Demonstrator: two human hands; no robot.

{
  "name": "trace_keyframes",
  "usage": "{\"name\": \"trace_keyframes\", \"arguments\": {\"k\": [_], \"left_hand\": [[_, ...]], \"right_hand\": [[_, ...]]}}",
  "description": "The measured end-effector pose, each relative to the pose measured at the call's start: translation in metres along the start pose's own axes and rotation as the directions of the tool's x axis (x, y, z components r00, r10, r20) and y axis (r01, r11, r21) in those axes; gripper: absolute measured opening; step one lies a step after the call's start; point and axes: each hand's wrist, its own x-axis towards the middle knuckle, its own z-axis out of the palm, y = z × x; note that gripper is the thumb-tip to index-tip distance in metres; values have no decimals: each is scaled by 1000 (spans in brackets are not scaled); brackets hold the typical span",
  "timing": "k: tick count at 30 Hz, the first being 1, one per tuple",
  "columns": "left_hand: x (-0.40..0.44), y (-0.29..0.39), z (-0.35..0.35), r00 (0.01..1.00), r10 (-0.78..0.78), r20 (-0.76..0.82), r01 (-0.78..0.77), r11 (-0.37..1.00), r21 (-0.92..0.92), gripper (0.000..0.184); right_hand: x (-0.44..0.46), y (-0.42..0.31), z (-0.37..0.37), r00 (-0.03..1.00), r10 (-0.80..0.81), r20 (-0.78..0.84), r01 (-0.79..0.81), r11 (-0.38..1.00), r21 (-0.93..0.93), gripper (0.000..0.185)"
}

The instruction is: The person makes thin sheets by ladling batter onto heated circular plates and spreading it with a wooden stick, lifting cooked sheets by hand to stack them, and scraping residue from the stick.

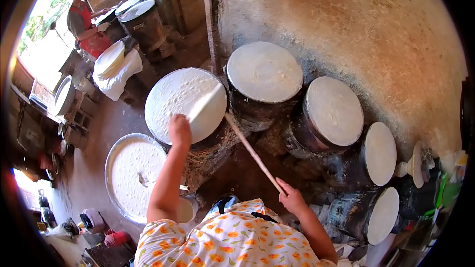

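At the far left, a co-worker in a red apron (95, 47) stands at a group of steaming drums (143, 27). Nearer, a stack of pale round sheets (109, 61) sits over a white cloth (124, 76). Next comes a wide basin (107, 174) of thick white batter (129, 168), its surface dotted with bubbles and marked by one dark patch near the middle.

Right of the basin, the person's left hand (179, 129) is over the near edge of a round drum top (163, 86) coated in wet white batter. Its fingers are clamped on the near end of a flat, pale blade (207, 103), which slants away to the right across the coating. Below the forearm, a small container (188, 209) holds pale liquid.

Farther right, a long wooden stick (253, 153) slopes down from beside the coated drum's right edge to the person's right hand (292, 198), whose fingers are wrapped around its lower end. Behind the stick stands a second pale-topped drum (264, 71); a third drum (334, 111), a fourth drum (380, 153) and a fifth drum (383, 216) curve round along the wall (346, 24).
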Motion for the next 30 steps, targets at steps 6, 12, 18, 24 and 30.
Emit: {"name": "trace_keyframes", "arguments": {"k": [6, 12, 18, 24, 30], "left_hand": [[93, -29, -82, 972, 33, -231, -23, 999, 47, 7], [164, -28, -138, 970, 219, -104, -189, 952, 241, 13], [202, 29, -156, 909, 415, -29, -393, 878, 273, 14], [168, 138, -143, 703, 643, 305, -655, 752, -76, 12], [39, 310, -111, 267, 829, 492, -600, 543, -588, 9]], "right_hand": [[5, -20, -15, 939, 336, 67, -328, 824, 462, 78], [3, -24, -23, 970, 230, 75, -192, 538, 821, 86], [-24, -46, -27, 970, 241, -42, -34, 304, 952, 86], [-75, -15, -33, 904, 346, -251, 91, 418, 904, 85], [-178, 26, -25, 617, 576, -537, 103, 617, 780, 80]]}}
